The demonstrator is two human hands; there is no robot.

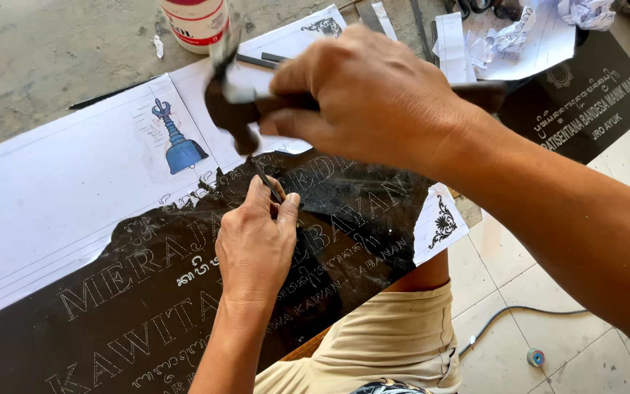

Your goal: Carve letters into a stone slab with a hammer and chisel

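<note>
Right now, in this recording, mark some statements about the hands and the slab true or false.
1. The left hand pinches a thin metal chisel against the black engraved stone slab. True.
2. The right hand is empty. False: it grips a dark hammer.
3. White paper with a blue bell-shaped drawing covers part of the slab. True.
4. A green bottle stands at the top. False: a white plastic bottle with a red band stands there.
</note>
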